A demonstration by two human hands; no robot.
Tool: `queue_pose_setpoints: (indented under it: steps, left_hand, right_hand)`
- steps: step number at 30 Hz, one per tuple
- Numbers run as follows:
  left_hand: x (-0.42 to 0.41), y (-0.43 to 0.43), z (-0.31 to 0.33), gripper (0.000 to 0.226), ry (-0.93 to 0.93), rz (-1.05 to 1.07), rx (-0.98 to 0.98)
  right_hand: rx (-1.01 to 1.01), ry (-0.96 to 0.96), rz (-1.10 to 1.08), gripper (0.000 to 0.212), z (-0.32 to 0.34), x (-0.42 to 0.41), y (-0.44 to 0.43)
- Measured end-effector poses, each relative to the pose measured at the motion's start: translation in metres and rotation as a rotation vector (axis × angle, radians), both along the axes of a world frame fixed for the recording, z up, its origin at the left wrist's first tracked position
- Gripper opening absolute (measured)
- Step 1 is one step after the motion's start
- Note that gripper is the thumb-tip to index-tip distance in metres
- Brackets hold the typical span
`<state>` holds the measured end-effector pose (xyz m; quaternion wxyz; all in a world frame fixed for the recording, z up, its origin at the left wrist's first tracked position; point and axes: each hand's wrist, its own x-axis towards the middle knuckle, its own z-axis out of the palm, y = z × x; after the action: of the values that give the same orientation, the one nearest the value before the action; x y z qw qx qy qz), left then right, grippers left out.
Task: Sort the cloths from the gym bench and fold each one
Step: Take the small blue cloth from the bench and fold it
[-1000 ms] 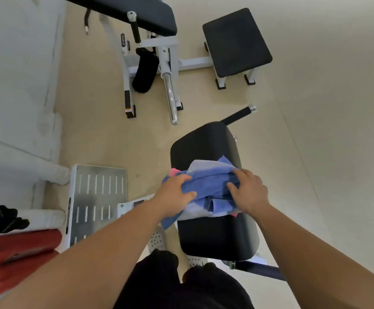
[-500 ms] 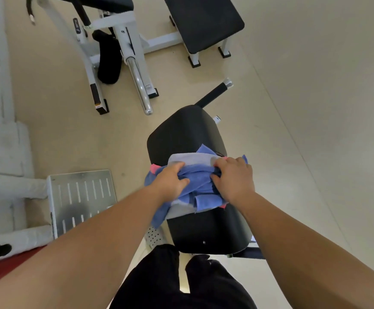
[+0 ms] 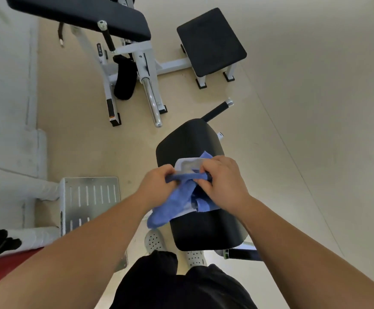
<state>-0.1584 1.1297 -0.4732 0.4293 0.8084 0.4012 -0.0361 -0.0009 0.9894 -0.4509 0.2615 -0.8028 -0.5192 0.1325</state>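
Change from half a second ago is seen in the hands: they were laid on top of the pile, and now they are drawn closer together and raised a little. The left hand (image 3: 157,186) and the right hand (image 3: 225,184) are both curled, and the upper edge of the blue cloth (image 3: 172,206) is pinched by each, so that a short dark band of it is stretched between them. The rest of this cloth hangs over the near left edge of the gym bench (image 3: 188,139), where the pile is kept.

Two hands are counted, and two colours of cloth: the blue one and a light grey cloth (image 3: 187,162) under it, on the far side. A blue corner (image 3: 206,155) is shown behind the grey cloth; whether it belongs to a second blue piece cannot be told. The middle of the pile is covered by the hands.

Farther away one long black pad (image 3: 81,12), one square black seat (image 3: 210,41) and one chrome bar (image 3: 151,101) are seen. At the left one metal footplate (image 3: 92,195) is placed, and two white shoes (image 3: 153,240) are seen by the near end of the bench.
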Motion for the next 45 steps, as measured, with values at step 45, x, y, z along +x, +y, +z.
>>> queue_pose_setpoints:
  steps: [45]
  left_hand:
    - [-0.563, 0.064, 0.165, 0.013, -0.158, 0.514, 0.275]
  right_hand:
    - [-0.281, 0.547, 0.883, 0.017, 0.108, -0.517, 0.21]
